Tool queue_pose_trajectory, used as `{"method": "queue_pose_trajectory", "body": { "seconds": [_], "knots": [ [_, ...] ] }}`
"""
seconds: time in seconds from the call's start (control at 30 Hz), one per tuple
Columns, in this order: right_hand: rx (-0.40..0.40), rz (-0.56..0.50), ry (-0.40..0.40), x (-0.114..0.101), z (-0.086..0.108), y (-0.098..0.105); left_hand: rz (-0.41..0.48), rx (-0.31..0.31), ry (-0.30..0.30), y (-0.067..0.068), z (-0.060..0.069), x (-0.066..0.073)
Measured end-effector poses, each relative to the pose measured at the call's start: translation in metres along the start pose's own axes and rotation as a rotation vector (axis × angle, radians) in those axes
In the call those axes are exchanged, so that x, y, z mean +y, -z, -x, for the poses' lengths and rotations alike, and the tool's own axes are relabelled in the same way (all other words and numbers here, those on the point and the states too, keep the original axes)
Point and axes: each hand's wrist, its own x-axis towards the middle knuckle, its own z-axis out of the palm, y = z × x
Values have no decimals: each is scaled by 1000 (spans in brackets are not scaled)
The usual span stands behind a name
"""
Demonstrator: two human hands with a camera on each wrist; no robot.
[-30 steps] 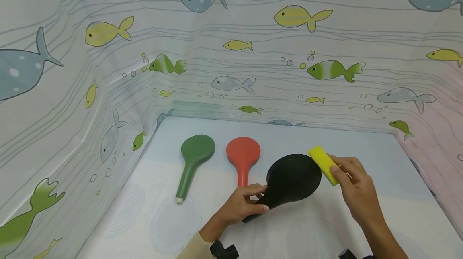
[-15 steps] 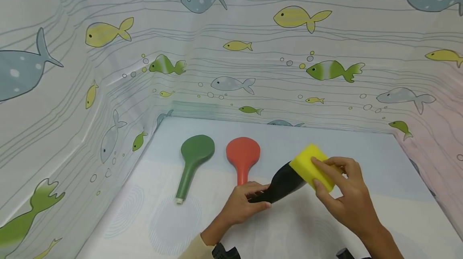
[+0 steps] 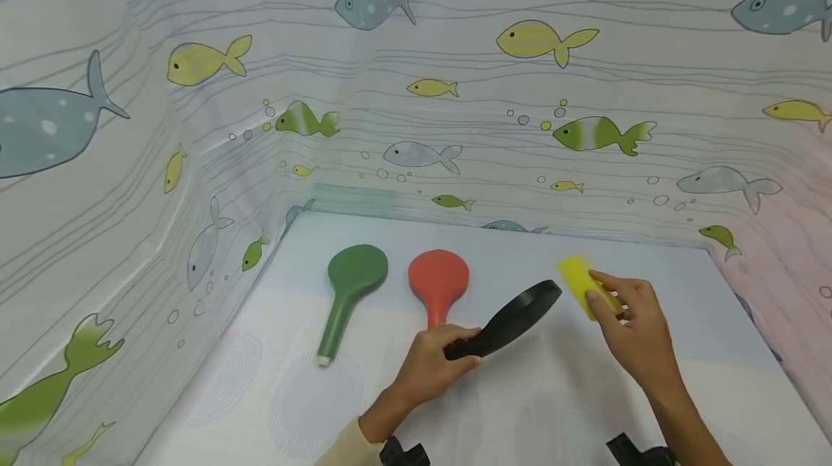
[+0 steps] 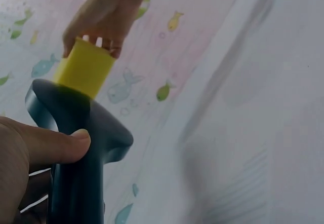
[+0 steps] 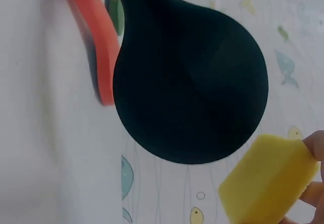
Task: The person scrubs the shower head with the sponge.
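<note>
A black water dipper (image 3: 520, 316), with a round bowl and a handle, is held up off the table and tilted. My left hand (image 3: 430, 366) grips its handle, with the thumb along it in the left wrist view. At the right, my right hand (image 3: 640, 332) pinches a yellow sponge (image 3: 582, 282) between thumb and fingers. A narrow gap lies between the sponge and the bowl's rim in the head view. The right wrist view shows the dipper's dark round face (image 5: 192, 82) beside the sponge (image 5: 268, 178).
A green dipper (image 3: 357, 267) and a red dipper (image 3: 438, 276) lie on the white table (image 3: 507, 415). My left hand partly covers the red one's handle. Fish-printed sheeting (image 3: 494, 119) rises behind and at both sides.
The sponge first moved left over the dipper's bowl, then back right, off it. The dipper has turned in my left hand, so its bowl now appears narrower. The head view has shifted slightly.
</note>
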Motion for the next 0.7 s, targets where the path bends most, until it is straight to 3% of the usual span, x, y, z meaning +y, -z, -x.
{"method": "queue_pose_trajectory", "body": {
  "seconds": [0.23, 0.43, 0.7],
  "knots": [
    [-2, 16, 84, -9, 6, -10, -189, 24, -126, -1, -4, 2],
    [75, 31, 205, -14, 12, -17, -253, 34, -153, -1, -6, 4],
    [167, 67, 430, -20, 22, -27, -281, 26, -129, -1, -9, 8]
  ]
}}
